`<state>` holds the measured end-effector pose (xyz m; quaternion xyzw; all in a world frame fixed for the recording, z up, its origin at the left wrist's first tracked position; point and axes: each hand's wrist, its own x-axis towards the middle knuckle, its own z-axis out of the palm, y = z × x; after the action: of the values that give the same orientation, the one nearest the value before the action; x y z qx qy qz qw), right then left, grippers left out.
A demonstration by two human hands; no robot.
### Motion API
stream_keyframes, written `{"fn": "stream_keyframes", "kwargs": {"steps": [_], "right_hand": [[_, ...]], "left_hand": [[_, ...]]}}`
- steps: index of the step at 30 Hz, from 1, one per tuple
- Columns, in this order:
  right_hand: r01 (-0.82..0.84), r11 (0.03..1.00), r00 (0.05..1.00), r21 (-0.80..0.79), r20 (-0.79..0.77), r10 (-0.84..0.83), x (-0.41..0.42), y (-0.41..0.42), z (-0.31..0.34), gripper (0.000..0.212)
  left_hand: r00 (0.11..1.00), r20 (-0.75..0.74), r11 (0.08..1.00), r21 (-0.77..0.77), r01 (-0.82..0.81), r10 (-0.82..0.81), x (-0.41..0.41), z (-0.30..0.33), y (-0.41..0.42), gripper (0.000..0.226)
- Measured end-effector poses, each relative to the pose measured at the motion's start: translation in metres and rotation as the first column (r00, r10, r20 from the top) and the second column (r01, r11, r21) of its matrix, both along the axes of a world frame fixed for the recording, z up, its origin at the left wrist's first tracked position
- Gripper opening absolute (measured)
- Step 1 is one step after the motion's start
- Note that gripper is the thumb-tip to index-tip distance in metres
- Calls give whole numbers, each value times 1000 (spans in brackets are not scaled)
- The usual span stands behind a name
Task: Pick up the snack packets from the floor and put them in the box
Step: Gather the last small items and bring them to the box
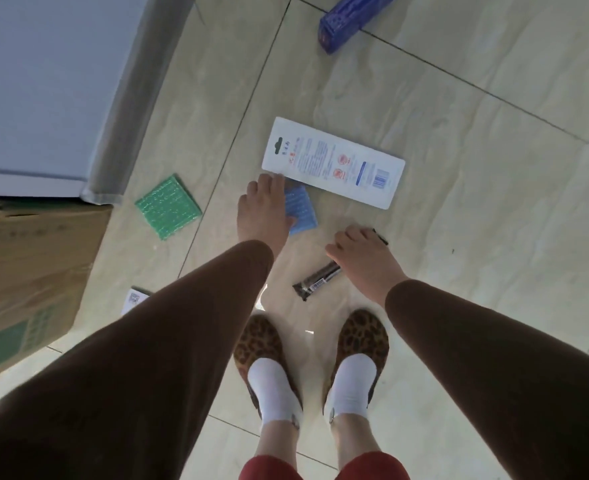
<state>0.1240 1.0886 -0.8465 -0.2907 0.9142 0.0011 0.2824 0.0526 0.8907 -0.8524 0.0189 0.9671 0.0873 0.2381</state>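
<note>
Left hand (263, 207) flat, fingers spread on one blue packet (301, 211); right hand (362, 254) curled around one dark packet (317, 280). Also on floor (459, 237): one green packet (168, 206), one white packet (332, 162), one purple packet (346, 22). One cardboard box (26, 271) at left.

The floor (459, 220) is laid with large pale beige tiles that carry a faint marbled pattern, and thin dark grout lines (251, 98) cross it at a slant. The tiles have a soft sheen and catch a diffuse, even light, with only weak shadows. At the upper left stands a tall white appliance or cabinet (43, 81) with a smooth flat face that looks bluish in the shade. A rounded grey edge (137, 98) runs down its right side to the floor, and a lighter ledge (26, 183) runs along the bottom of that face. No wall or window can be made out.
</note>
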Motion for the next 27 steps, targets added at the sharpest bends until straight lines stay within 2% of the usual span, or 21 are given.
{"fn": "stream_keyframes", "kwargs": {"steps": [3,7,11,13,16,20,22,24,26,27], "right_hand": [[37,998,999,-41,11,-36,-3,6,3,26],[206,972,978,-115,6,-207,-30,7,25,19],[471,864,881,-177,35,-472,-80,-10,48,37],[559,803,824,-206,37,-565,-106,-20,42,36],[567,804,818,-180,15,-574,-134,-31,24,31],[514,858,858,3,-18,-514,-141,-42,5,48],[517,852,856,81,-77,-512,-138,-46,0,60],[554,830,832,70,-75,-549,-136,-49,-3,76],[573,817,819,69,-29,-573,-139,-50,-3,89],[588,805,807,72,7,-590,-142,-48,-2,85]], "left_hand": [[994,73,997,-38,-74,77,6,1,-7,45],[967,196,986,11,-168,163,11,23,-39,30],[946,124,949,59,-309,300,0,48,-90,25],[945,69,947,12,-321,319,-9,50,-116,26],[948,105,953,-43,-299,302,-21,38,-149,37],[925,208,948,-61,-313,319,-28,18,-161,48],[914,179,930,-131,-345,364,-28,13,-157,56],[909,98,902,-209,-378,404,-29,14,-150,69],[878,52,867,-191,-460,477,-31,18,-145,73],[857,64,852,-171,-495,511,-32,19,-142,69]]}}
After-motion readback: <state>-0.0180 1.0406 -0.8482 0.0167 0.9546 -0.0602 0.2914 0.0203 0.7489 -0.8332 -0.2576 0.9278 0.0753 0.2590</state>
